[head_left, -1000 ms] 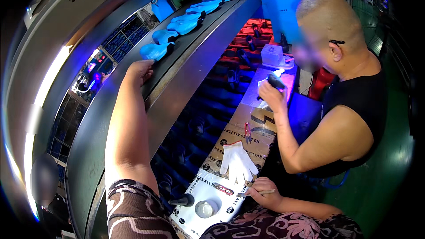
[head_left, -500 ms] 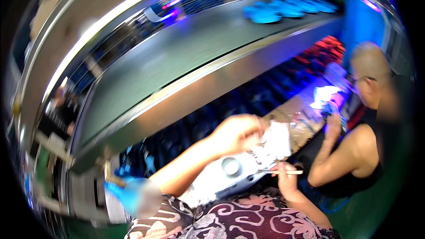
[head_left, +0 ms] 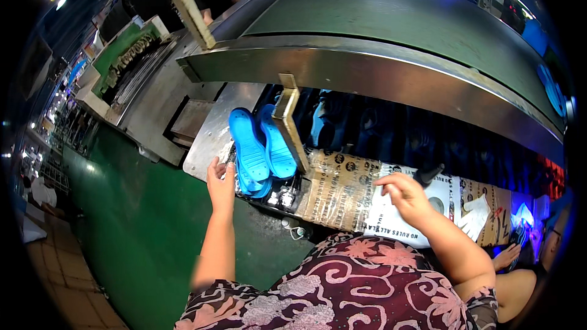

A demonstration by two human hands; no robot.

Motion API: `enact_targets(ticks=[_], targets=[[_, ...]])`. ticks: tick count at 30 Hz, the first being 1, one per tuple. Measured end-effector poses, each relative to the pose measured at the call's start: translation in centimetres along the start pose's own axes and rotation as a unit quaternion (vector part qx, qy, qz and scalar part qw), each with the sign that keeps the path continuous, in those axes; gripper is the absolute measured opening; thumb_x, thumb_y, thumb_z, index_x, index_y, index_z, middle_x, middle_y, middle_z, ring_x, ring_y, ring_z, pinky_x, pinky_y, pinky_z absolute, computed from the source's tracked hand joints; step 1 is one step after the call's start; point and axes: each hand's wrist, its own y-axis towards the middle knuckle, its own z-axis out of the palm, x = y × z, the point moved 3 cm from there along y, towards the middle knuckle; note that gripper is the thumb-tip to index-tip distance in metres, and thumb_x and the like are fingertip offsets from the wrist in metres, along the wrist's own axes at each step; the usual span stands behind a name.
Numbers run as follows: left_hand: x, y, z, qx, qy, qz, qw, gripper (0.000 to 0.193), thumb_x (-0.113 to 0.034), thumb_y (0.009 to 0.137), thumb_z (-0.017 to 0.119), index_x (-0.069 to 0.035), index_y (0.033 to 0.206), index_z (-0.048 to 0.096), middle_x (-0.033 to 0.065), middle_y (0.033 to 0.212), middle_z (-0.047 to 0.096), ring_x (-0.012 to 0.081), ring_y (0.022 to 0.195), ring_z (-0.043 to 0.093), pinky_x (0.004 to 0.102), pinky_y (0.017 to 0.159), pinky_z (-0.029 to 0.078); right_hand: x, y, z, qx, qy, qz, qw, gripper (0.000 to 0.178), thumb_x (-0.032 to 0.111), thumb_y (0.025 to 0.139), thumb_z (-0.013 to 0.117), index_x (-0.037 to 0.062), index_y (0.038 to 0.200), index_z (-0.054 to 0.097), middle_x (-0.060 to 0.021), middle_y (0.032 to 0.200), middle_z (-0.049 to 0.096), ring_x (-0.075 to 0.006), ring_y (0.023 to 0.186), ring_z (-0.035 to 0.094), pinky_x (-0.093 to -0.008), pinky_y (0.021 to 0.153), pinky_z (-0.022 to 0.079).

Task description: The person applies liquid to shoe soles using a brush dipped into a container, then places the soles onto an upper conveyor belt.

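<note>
At the left end of the bench, several blue shoe soles [head_left: 249, 146] lie partly stacked. My left hand [head_left: 221, 174] is beside their near left edge, its fingers apart and nothing in them. Whether its fingertips touch the soles I cannot tell. Over a white printed sheet [head_left: 380, 223], my right hand [head_left: 405, 194] hangs with its fingers partly bent and spread, no object visible in it. Just beyond it stands a black object [head_left: 429, 174], its kind unclear. A round grey dish [head_left: 436, 204] on the sheet is partly covered by my right forearm.
A metal bracket [head_left: 288, 123] rises right of the soles. Brown printed cardboard [head_left: 336, 186] covers the bench. A crumpled white cloth [head_left: 475, 217] lies farther right, near a co-worker's hand [head_left: 507, 256]. Beyond runs a green conveyor belt [head_left: 391, 15], with dark shoe-like shapes underneath.
The view has swung left. My left hand has gone from above the white sheet to the blue soles. A thin light-coloured stick in my right hand earlier no longer shows there.
</note>
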Motion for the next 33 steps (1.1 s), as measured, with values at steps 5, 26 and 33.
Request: enact_targets(ticks=[5, 26, 33], targets=[[7.3, 4.8, 1.2, 0.106, -0.076, -0.208, 0.969, 0.083, -0.047, 0.085, 0.062, 0.001, 0.143, 0.027, 0.0220, 0.135, 0.043, 0.0287, 0.122, 0.046, 0.0396, 0.101, 0.036, -0.9, 7.2, 6.6, 0.060, -0.093, 0.001, 0.994, 0.023, 0.008, 0.085, 0.053, 0.0081, 0.106, 0.063, -0.0138, 0.089, 0.060, -0.0324, 0.084, 0.059, -0.0376, 0.075, 0.047], [9.9, 8.2, 9.0, 0.361, -0.297, -0.176, 0.866, 0.064, -0.024, 0.080, 0.071, 0.002, 0.131, 0.044, 0.0147, 0.119, 0.059, 0.0232, 0.106, 0.057, 0.0335, 0.093, 0.044, -4.3, 17.9, 23.9, 0.234, -0.263, 0.249, 0.902, 0.077, 0.028, 0.083, 0.050, -0.0003, 0.146, 0.017, -0.0346, 0.148, 0.010, -0.0444, 0.123, 0.044, -0.0420, 0.098, 0.042], [10.8, 7.5, 7.7, 0.320, -0.282, -0.205, 0.881, 0.061, -0.023, 0.081, 0.071, 0.004, 0.128, 0.045, 0.0142, 0.113, 0.061, 0.0212, 0.100, 0.059, 0.0330, 0.089, 0.046, -3.0, 17.1, 24.2, 0.269, -0.275, 0.213, 0.898, 0.077, 0.025, 0.082, 0.052, 0.0073, 0.147, 0.016, -0.0268, 0.150, 0.014, -0.0413, 0.115, 0.052, -0.0443, 0.093, 0.046]])
